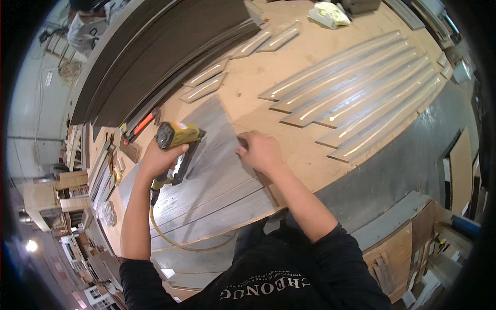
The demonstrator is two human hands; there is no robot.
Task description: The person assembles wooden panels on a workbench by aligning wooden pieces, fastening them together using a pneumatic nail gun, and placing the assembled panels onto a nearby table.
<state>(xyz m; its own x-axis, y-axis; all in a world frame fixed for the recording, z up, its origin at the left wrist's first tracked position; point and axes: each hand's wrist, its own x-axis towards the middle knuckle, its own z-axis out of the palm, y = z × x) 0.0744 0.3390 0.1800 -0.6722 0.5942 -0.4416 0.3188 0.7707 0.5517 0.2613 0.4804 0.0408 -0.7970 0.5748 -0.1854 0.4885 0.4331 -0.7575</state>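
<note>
My left hand [159,161] is wrapped round the handle of a yellow and black nail gun [181,135]. A thin yellow air hose [178,244] runs from its handle down past the near edge of the bench. Beneath the gun lies a grey wood-grain panel [217,178] with long grooves in its near part. My right hand [261,151] is at the panel's right edge, its fingers curled and thumb and forefinger closed on that edge. Some of its fingertips are hidden. A narrow brown strip [268,188] shows along the edge beside my right wrist.
Several grey strips with shiny beads [356,88] lie side by side at the right. Shorter strips [205,87] lie beyond the panel. Dark boards [165,46] are stacked at the far left, near an orange-handled hammer [142,126]. A yellow-white bundle [330,14] sits at the back.
</note>
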